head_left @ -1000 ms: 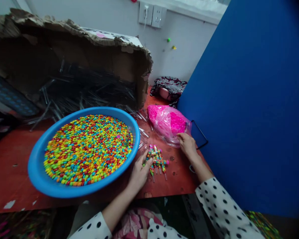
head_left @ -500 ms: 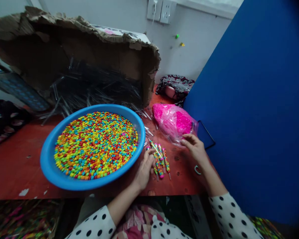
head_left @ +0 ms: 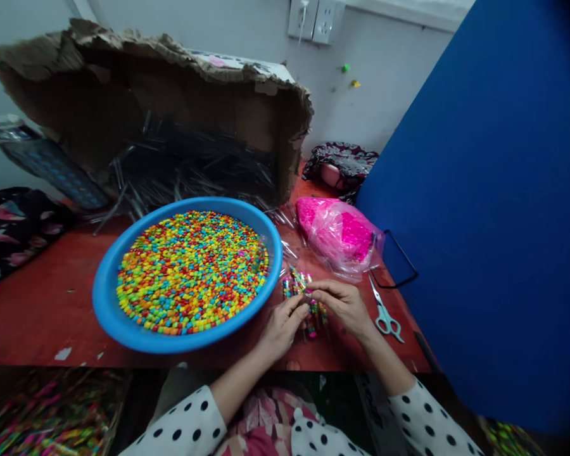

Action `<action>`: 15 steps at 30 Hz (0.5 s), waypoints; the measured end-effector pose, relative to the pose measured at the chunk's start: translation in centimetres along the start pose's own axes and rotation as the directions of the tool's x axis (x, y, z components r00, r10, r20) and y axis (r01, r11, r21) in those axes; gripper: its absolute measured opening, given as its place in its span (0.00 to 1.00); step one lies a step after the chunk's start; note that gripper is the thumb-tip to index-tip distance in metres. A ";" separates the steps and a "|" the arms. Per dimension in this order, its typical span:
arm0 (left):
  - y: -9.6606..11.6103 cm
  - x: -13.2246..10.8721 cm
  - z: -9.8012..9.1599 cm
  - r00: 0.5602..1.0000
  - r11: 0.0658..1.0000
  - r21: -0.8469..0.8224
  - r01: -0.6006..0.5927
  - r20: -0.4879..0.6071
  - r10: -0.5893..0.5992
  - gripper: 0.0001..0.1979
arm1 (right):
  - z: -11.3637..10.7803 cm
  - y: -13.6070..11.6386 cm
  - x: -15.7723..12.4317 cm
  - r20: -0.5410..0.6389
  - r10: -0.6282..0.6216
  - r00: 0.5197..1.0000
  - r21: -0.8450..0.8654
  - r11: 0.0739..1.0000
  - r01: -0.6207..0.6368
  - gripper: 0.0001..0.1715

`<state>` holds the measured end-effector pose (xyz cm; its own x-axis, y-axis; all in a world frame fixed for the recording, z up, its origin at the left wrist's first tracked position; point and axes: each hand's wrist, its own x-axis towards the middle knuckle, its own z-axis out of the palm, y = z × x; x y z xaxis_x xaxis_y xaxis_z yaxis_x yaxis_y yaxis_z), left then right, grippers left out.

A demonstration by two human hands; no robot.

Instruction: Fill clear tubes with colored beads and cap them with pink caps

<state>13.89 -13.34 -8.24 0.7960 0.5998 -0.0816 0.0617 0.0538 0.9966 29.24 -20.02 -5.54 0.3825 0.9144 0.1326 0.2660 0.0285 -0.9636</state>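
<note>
Left hand, right hand now together, fingertips pinching a beaded stick; scissors newly showing

The basin is smooth, glossy blue plastic, and the pellets heaped in it have a shiny, candy-like coating. The small tubes look like clear plastic, though the view of them is too poor to be sure. Behind, the box is rough brown cardboard with torn edges, holding thin, clear plastic straws. The bag is thin, crinkled, glossy film. The scissors have metal blades and smooth, pale plastic handles. The tabletop is chipped, red-painted board, the board beside it is matt blue, and the sleeve is soft cloth.
</note>
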 end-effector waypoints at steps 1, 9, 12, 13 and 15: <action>0.0 0.0 0.0 1.000 1.000 -0.005 0.003 -0.001 -0.003 0.18 | 0.0 0.0 0.0 0.005 -0.010 1.000 -0.013 1.000 0.010 0.09; -0.4 0.2 0.6 0.991 0.964 -0.234 0.123 -0.017 -0.130 0.19 | 0.6 0.6 -1.0 -0.032 -0.158 0.987 -0.179 0.972 0.150 0.11; -0.1 0.1 0.7 0.988 0.948 -0.285 0.144 -0.010 -0.153 0.20 | 1.0 1.1 -1.4 -0.076 -0.219 0.973 -0.204 0.958 0.200 0.11; -0.1 0.1 0.7 0.989 0.949 -0.282 0.141 -0.010 -0.150 0.20 | 1.1 1.2 -1.5 -0.091 -0.238 0.967 -0.211 0.954 0.215 0.10; 0.0 0.0 0.7 0.991 0.955 -0.268 0.128 -0.013 -0.136 0.20 | 1.3 1.3 -1.7 -0.111 -0.276 0.955 -0.226 0.942 0.246 0.09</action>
<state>14.31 -13.85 -8.24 0.7725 0.5970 -0.2164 -0.0009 0.3417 0.9398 27.78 -21.01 -7.36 0.3902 0.8200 0.4188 0.5451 0.1608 -0.8228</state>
